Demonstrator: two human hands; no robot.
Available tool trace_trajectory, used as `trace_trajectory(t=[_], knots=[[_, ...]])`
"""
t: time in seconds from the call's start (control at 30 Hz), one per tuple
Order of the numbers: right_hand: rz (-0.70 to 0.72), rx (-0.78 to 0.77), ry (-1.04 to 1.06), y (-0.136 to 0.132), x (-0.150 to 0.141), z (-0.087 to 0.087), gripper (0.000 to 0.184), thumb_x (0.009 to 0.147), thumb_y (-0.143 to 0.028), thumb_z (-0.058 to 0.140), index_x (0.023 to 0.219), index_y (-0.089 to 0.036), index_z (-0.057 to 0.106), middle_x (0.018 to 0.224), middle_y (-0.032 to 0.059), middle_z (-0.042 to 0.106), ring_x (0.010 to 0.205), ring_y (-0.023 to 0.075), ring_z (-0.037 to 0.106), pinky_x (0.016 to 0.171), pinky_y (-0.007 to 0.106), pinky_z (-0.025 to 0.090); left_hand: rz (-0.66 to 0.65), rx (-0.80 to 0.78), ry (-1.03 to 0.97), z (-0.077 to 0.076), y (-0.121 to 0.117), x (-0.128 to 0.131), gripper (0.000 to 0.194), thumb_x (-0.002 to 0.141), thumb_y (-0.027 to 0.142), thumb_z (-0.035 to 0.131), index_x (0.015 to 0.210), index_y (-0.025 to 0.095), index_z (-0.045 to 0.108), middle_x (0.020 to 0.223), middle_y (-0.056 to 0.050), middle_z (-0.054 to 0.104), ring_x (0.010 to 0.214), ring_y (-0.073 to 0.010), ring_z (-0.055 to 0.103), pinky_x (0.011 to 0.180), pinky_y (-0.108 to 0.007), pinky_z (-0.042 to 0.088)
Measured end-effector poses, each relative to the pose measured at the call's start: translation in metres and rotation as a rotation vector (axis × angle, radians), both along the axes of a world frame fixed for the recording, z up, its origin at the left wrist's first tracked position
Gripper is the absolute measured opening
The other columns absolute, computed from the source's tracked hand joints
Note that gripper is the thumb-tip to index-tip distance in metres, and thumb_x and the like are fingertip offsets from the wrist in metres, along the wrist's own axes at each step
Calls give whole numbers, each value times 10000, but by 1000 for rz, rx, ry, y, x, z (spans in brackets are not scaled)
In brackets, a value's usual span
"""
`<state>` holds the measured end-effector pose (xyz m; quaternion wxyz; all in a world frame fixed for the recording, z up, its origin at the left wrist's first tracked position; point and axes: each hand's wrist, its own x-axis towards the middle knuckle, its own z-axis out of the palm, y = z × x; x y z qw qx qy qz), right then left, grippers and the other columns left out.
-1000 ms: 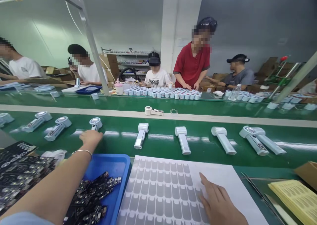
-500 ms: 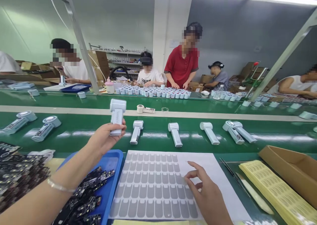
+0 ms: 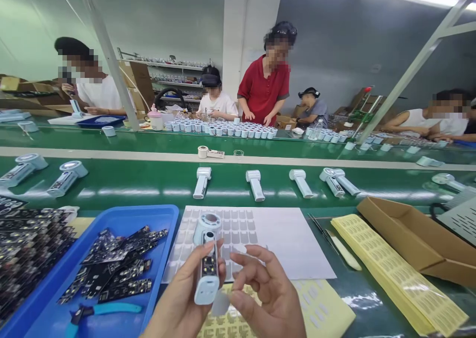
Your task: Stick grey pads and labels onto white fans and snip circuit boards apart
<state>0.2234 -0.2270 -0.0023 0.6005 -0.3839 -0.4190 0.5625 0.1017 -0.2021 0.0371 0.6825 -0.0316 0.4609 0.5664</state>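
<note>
blue tray [image 3: 169, 214] holds black circuit boards [image 3: 119, 268].

I am holding a smooth, matt pale-blue plastic fan body [image 3: 207, 258] in my left hand [image 3: 182, 303]; the white paper sticker sheet [image 3: 267, 238] is looking matt, the green belt [image 3: 148, 189] glossy.

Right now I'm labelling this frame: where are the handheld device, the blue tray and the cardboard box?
handheld device [image 3: 207, 266], head view, on its handle, held by the left hand [image 3: 182, 303].
blue tray [image 3: 148, 214], head view, on its far rim.
cardboard box [image 3: 405, 234], head view, on its inner floor.
</note>
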Motion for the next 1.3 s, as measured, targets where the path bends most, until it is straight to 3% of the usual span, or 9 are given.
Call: trace_trajectory(t=[0.13, 0.3, 1.3], knots=[[21, -19, 0, -3, -15, 2, 521, 636, -326, 862, 1072, -232, 593, 643, 0, 708, 1163, 315, 650, 946, 427, 527, 88, -31, -108, -1, 2, 6, 90, 878, 65, 557, 817, 99, 614, 626, -38, 614, 420, -84, 580, 390, -152, 499], [29, -71, -89, -5, -18, 12, 462, 648, -225, 799, 1061, -220, 593, 674, 7, 735, 1169, 316, 657, 994, 460, 514, 107, -68, -175, 2, 1, 6, 150, 881, 69, 575, 739, 113, 555, 613, -37, 596, 420, -72, 576, 418, -152, 512], [86, -130, -166, -4, -15, 18, 439, 658, -190, 762, 1051, -211, 569, 681, 9, 744, 1181, 290, 650, 988, 420, 519, 99, -70, -155, -5, -2, 4, 190, 863, 57, 572, 682, 113, 553, 552, -41, 562, 431, -94, 559, 422, -188, 499]])
